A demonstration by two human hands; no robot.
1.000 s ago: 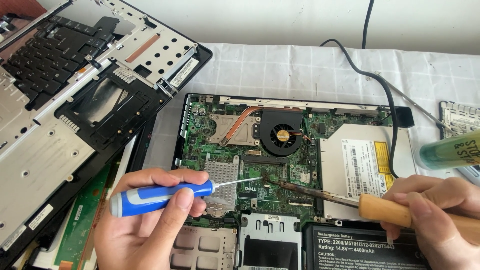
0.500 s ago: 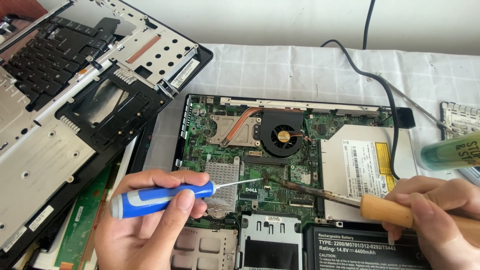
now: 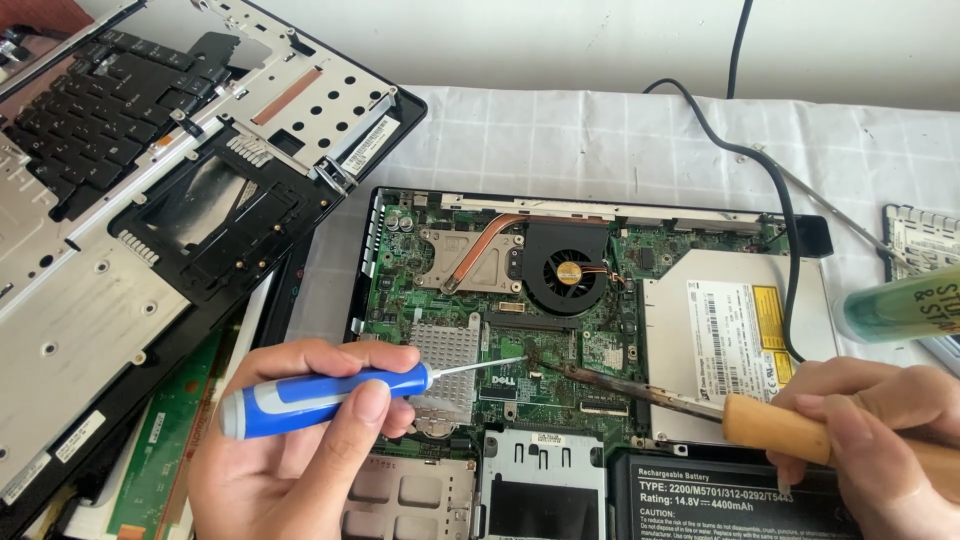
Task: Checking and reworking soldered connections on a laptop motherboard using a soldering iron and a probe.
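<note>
Nothing much has shifted since a second ago: both hands and both tools sit as they did, tips meeting over the same spot on the board.

Taking the opened laptop base (image 3: 600, 300) as the landmark, the removed keyboard and palmrest cover (image 3: 150, 190) lies upside down off its far-left corner, partly overlapping a green board at lower left. A white cloth (image 3: 560, 130) runs beyond the base's far edge, with a black cable (image 3: 770, 190) curving across it to the base's right side. Inside the base, the silver optical drive (image 3: 720, 330) fills the right part, the round black fan (image 3: 567, 268) sits near the far middle with a copper heat pipe to its left, and the black battery (image 3: 740, 500) lies at the near right edge.

At the base's near left, the left hand (image 3: 290, 450) is curled around a blue-and-white screwdriver (image 3: 320, 395), thumb pressed on the grip; its long axis runs left to right, shaft aimed at the middle of the green motherboard (image 3: 600, 350). From the near right, the right hand (image 3: 880, 440) is wrapped around the wooden handle of a soldering iron (image 3: 700, 405), whose dark shaft slants up-left. Both tips (image 3: 527, 358) converge at one point, roughly midway between the hands, the screwdriver hand somewhat nearer.
</note>
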